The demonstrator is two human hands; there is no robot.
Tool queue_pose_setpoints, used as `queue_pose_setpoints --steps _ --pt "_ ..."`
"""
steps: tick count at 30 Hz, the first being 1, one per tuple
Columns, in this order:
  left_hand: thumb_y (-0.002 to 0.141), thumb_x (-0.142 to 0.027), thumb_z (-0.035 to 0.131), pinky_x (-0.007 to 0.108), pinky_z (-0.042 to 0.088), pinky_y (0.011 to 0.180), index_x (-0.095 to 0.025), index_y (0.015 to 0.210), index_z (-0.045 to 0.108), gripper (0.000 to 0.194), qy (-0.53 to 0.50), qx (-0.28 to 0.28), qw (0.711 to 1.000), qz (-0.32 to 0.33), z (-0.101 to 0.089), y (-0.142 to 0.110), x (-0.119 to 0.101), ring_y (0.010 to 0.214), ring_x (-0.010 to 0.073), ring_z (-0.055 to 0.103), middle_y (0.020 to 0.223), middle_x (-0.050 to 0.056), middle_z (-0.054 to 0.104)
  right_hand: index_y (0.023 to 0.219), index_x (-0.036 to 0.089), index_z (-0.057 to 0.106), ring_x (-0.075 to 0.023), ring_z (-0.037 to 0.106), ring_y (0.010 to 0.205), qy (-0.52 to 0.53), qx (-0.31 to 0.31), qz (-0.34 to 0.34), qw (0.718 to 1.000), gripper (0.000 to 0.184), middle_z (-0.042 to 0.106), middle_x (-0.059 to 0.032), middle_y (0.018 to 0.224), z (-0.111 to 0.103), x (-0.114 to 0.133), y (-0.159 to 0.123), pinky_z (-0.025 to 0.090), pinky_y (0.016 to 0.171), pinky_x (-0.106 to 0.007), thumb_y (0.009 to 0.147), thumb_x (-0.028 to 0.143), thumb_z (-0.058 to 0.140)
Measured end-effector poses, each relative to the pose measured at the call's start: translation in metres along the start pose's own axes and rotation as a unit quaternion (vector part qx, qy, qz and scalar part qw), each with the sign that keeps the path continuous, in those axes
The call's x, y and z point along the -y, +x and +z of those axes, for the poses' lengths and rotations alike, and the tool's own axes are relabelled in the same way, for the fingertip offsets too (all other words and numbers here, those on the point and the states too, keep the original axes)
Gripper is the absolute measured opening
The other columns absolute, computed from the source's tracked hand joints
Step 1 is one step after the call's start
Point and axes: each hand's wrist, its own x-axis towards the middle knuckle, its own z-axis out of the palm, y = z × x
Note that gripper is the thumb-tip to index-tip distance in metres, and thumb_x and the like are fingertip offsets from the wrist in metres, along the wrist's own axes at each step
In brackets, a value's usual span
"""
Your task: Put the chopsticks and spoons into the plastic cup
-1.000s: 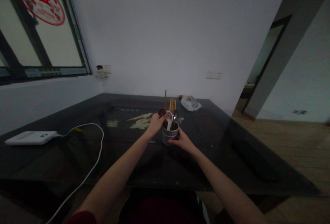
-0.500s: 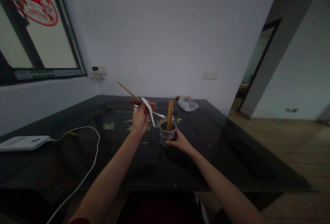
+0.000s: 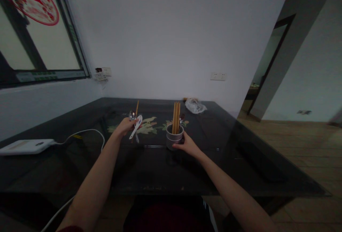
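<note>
My left hand [image 3: 125, 125] is closed around a small bundle over the left part of the table. In it are a white spoon [image 3: 136, 127], a metal spoon [image 3: 132, 115] with its shiny bowl up, and a wooden chopstick [image 3: 137, 107] pointing away from me. My right hand [image 3: 189, 144] grips the right side of a grey cup [image 3: 172, 140] that stands upright on the table. Several wooden chopsticks [image 3: 176, 118] stand in the cup, with a metal utensil [image 3: 182, 118] leaning at their right. The fingertips behind the cup are hidden.
The dark glossy table [image 3: 149, 175] has a flower pattern. A white power bank [image 3: 26, 147] with a white cable [image 3: 91, 130] lies at the left. Near the wall sits a clear plastic bag [image 3: 195, 106]. A dark flat object [image 3: 260, 160] lies at the right.
My left hand has moved left and lower, away from the cup, carrying the spoons and chopstick, which now point more away from me. My right hand stays on the cup.
</note>
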Motion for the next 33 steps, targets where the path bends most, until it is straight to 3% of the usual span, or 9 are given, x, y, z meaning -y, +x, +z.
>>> queue_pose_setpoints --steps 4,9,13,18,24,33 --pt "0.081 -0.024 0.055 0.024 0.050 0.055 -0.010 0.075 0.062 0.016 0.140 0.023 0.990 -0.018 0.001 0.005 0.015 0.064 0.0183 0.066 0.065 0.007 0.068 0.128 0.020 0.043 -0.0244 0.056 0.111 0.004 0.005 0.009 1.000 0.082 0.057 -0.0109 0.124 0.001 0.001 0.000 0.044 0.097 -0.041 0.056 0.030 0.081" --pt "0.074 -0.023 0.059 0.024 0.046 0.055 -0.010 0.074 0.066 0.015 0.374 -0.002 0.927 0.013 -0.001 0.016 0.026 0.070 0.0228 0.066 0.067 0.009 0.069 0.129 0.018 0.042 -0.0243 0.058 0.107 -0.007 0.007 0.010 1.000 0.084 0.058 -0.0113 0.122 0.001 0.001 0.001 0.045 0.095 -0.042 0.056 0.031 0.081" --pt "0.067 -0.020 0.063 0.026 0.047 0.066 -0.012 0.081 0.069 0.018 0.421 -0.016 0.906 0.024 0.001 0.022 0.030 0.084 0.0276 0.067 0.078 0.011 0.071 0.131 0.018 0.040 -0.0248 0.056 0.110 -0.018 0.000 0.003 1.000 0.086 0.056 -0.0119 0.124 0.001 0.004 0.000 0.043 0.097 -0.041 0.056 0.031 0.081" --pt "0.068 -0.022 0.062 0.027 0.046 0.076 -0.015 0.096 0.069 0.030 0.477 -0.020 0.878 0.042 0.003 0.027 0.040 0.100 0.0298 0.063 0.102 0.015 0.069 0.132 0.020 0.039 -0.0248 0.056 0.111 -0.020 0.001 0.003 1.000 0.087 0.056 -0.0107 0.125 0.000 0.005 -0.001 0.043 0.097 -0.042 0.057 0.031 0.081" --pt "0.072 -0.032 0.059 0.028 0.046 0.073 -0.018 0.095 0.068 0.029 0.518 -0.009 0.854 0.043 0.000 0.033 0.053 0.096 0.0289 0.063 0.102 0.015 0.068 0.130 0.020 0.041 -0.0249 0.058 0.107 -0.020 0.004 0.012 1.000 0.085 0.058 -0.0109 0.121 -0.001 0.001 0.000 0.045 0.095 -0.042 0.056 0.031 0.081" --pt "0.072 -0.043 0.061 0.028 0.044 0.074 -0.022 0.111 0.061 0.045 0.527 -0.019 0.849 0.027 -0.001 0.032 0.052 0.099 0.0281 0.062 0.111 0.013 0.066 0.131 0.019 0.040 -0.0255 0.056 0.112 -0.025 0.001 0.000 1.000 0.086 0.056 -0.0119 0.125 -0.001 0.005 -0.001 0.042 0.098 -0.042 0.056 0.032 0.081"
